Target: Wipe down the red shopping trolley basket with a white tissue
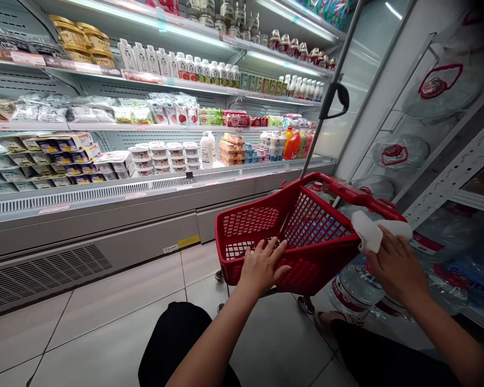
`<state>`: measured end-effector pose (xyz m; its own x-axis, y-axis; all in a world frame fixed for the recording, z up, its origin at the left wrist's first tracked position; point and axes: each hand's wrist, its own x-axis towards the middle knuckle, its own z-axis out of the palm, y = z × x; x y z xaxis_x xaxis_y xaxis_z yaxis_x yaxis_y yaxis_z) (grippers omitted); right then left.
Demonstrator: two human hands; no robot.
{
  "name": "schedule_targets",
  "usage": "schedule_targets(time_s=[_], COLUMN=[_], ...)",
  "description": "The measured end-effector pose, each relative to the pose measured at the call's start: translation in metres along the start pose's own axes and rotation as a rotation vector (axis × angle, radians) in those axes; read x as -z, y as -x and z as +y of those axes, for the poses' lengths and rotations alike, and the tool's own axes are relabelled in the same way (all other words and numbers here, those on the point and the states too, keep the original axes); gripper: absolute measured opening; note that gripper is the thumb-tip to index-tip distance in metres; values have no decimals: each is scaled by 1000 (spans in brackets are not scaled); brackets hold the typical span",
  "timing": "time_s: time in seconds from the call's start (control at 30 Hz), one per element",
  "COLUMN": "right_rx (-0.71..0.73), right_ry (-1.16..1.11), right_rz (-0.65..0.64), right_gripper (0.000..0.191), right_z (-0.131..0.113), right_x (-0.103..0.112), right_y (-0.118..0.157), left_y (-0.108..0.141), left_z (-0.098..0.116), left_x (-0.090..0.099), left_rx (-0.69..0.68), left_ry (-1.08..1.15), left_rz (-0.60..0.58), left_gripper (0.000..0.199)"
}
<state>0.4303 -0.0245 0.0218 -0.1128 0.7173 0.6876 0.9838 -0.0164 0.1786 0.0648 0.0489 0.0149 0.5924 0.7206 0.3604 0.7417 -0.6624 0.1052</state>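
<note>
A small red plastic shopping cart [266, 226] with lattice sides stands on the tiled floor in front of me. My left hand [262, 266] lies on the near side's top rim, fingers spread over it and thumb apart, holding nothing. At the right end of the cart, my right hand [395, 263] is closed on a white wipe [367, 231], pressed near the end of the cart's red handle [358, 196]. Part of the wipe spreads beyond my fingers, and its folds are partly hidden by them.
An open refrigerated display case [137, 207] with dairy cups, cartons and bottles runs behind the cart. Large water bottles [350, 287] stand close on the right, beside a metal rack. Floor tiles [105, 333] extend at the left. My knees are in the foreground.
</note>
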Motion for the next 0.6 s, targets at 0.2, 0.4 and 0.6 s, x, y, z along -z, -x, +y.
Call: schedule_targets(time_s=[0.2, 0.4, 0.6], right_rx=[17, 247, 280], right_ry=[-43, -170, -153], right_rz=[-23, -82, -116], right_gripper=[68, 71, 74], right_z=[-56, -150, -119], right_x=[-13, -19, -9], right_y=[0, -4, -1], left_y=[-1, -2, 0], left_z=[2, 2, -2], left_x=[2, 2, 5], left_rx=[31, 43, 36], left_ry=[-5, -50, -62], left_rz=[-5, 27, 24], left_gripper=[67, 74, 78])
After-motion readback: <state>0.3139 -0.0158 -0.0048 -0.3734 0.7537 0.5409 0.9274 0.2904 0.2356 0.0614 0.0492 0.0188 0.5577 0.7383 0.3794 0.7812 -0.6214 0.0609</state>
